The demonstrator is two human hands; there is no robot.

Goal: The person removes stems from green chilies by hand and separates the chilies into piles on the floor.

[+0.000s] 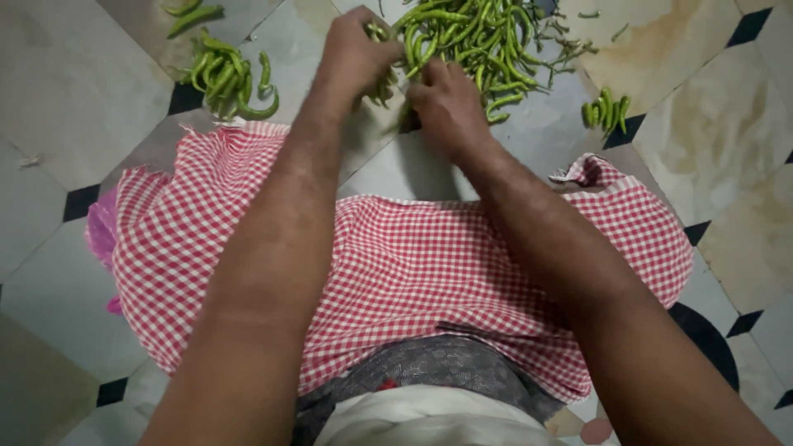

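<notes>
Up front, both hands are working at the near edge of the big pile of green chillies [471,37] lying on the tiled floor [66,91]. The left hand [357,54] is clenching its grip on a few chillies, apparently holding them steady, while the right hand [446,103] is pinching at one beside it; what exactly its fingers are grasping I cannot tell. Smaller heaps are sitting apart, one at the left [227,74] and one at the right [607,109], seemingly sorted aside. A red checked cloth [413,264] is covering the lap.
</notes>
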